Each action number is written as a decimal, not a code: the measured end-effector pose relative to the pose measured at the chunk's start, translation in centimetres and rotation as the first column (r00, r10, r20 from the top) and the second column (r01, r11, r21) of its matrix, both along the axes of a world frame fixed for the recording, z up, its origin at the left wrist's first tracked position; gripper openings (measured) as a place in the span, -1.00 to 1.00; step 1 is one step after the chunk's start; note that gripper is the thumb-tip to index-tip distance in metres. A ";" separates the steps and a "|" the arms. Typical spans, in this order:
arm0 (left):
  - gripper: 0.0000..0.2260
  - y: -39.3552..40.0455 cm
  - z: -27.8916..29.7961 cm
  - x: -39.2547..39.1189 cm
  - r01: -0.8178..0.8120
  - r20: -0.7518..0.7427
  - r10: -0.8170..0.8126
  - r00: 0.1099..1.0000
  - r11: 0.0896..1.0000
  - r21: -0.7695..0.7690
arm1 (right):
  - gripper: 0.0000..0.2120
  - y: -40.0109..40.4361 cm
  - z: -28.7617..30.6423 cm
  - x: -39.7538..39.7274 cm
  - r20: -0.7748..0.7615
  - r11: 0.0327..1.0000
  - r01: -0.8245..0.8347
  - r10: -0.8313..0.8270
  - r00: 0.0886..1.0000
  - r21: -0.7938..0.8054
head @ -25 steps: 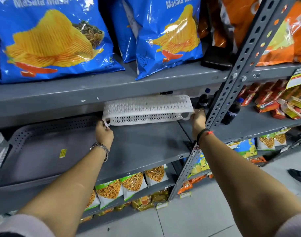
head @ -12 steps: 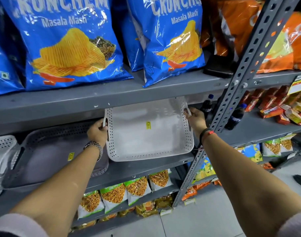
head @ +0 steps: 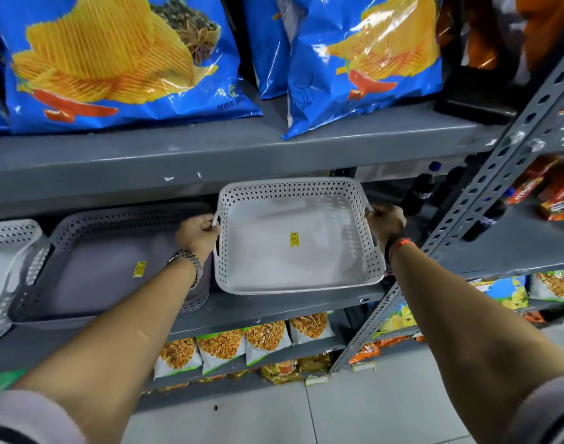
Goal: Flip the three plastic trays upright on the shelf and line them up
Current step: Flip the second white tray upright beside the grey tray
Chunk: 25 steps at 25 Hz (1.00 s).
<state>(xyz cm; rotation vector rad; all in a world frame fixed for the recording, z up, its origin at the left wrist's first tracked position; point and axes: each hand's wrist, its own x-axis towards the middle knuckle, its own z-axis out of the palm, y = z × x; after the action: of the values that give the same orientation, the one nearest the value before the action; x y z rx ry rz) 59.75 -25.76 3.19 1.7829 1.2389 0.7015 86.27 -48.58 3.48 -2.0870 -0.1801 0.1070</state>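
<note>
A white perforated tray point(head: 306, 283) with a yellow sticker inside sits open side up on the grey middle shelf point(head: 274, 307). My left hand point(head: 197, 235) grips its left handle and my right hand point(head: 385, 222) grips its right handle. Just to its left lies a grey perforated tray point(head: 91, 270), also open side up, partly crossed by my left forearm. At the far left edge of the view a second white tray point(head: 1, 261) is only partly visible.
Big blue chip bags point(head: 114, 59) stand on the shelf above, close over the trays. A slotted steel upright point(head: 466, 219) rises right of my right hand, with dark bottles point(head: 418, 193) behind it. Snack packets point(head: 264, 338) fill the shelf below.
The white tray went from bottom-up and lifted, through a steep tilt toward me, to lying open side up and nearly flat on the shelf. Both hands stayed on its handles.
</note>
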 end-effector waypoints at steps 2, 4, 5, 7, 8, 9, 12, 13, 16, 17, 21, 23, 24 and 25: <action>-0.71 -0.1 0.1 0.3 0.033 -0.062 -0.030 0.998 0.998 0.046 | -0.73 0.2 -1.0 0.4 -0.001 0.997 -0.022 0.022 1.000 -0.071; -0.70 0.0 -0.1 0.7 0.069 -0.115 -0.060 0.992 0.995 0.073 | -0.71 0.5 -1.6 1.2 -0.021 0.997 -0.025 0.024 1.000 -0.075; -0.68 0.1 -0.3 0.8 0.075 -0.132 -0.064 0.989 0.994 0.085 | -0.71 0.6 -1.8 1.4 -0.032 0.997 -0.024 0.022 0.999 -0.068; -0.67 0.4 -0.5 1.0 0.092 -0.166 -0.075 0.983 0.991 0.098 | -0.71 1.1 -2.2 1.7 -0.052 0.997 -0.033 0.029 0.998 -0.065; -0.66 0.4 -0.6 1.1 0.110 -0.195 -0.088 0.977 0.988 0.106 | -0.71 1.2 -2.4 1.7 -0.058 0.996 -0.041 0.036 0.998 -0.076; -0.65 0.4 -0.8 1.3 0.131 -0.222 -0.101 0.970 0.984 0.123 | -0.70 1.3 -2.5 1.8 -0.062 0.995 -0.054 0.049 0.997 -0.088; -0.65 -0.5 -1.0 1.5 0.131 -0.201 -0.105 0.974 0.984 0.120 | -0.70 1.1 -2.5 1.9 -0.083 0.990 -0.084 0.075 0.994 -0.110; -0.66 -0.9 -0.9 1.3 0.110 -0.149 -0.092 0.985 0.987 0.118 | -0.70 1.2 -2.3 1.9 -0.078 0.988 -0.098 0.089 0.993 -0.119; -0.66 -1.1 0.1 -0.5 -0.004 -0.037 0.011 0.999 0.981 0.196 | -0.65 1.5 -1.0 0.7 0.005 0.983 -0.132 0.133 0.991 -0.125; -0.65 -0.9 0.3 -1.7 -0.043 -0.017 0.048 0.999 0.974 0.224 | -0.63 1.6 -0.6 -0.1 0.017 0.983 -0.152 0.155 0.988 -0.100; -0.61 1.4 0.1 -9.3 -0.079 -0.094 0.106 0.990 0.962 0.260 | -0.61 2.3 -0.5 -5.3 0.032 0.942 -0.317 0.322 0.946 -0.108; -0.61 2.8 0.0 -13.1 -0.087 -0.188 0.148 0.971 0.950 0.300 | -0.63 3.2 -0.5 -8.1 0.019 0.909 -0.398 0.403 0.915 -0.125; -0.60 3.5 0.3 -15.0 -0.083 -0.224 0.166 0.960 0.937 0.338 | -0.64 3.7 -0.5 -9.7 0.014 0.888 -0.437 0.444 0.896 -0.143; -0.60 4.3 0.6 -17.2 -0.062 -0.266 0.168 0.949 0.929 0.364 | -0.66 4.7 -0.7 -11.6 0.010 0.863 -0.474 0.483 0.875 -0.173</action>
<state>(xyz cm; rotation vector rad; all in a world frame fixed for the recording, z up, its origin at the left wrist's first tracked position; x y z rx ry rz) 42.50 -21.48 3.78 2.1834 1.4995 0.7850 74.67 -43.93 2.79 -2.1688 -0.7486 0.3789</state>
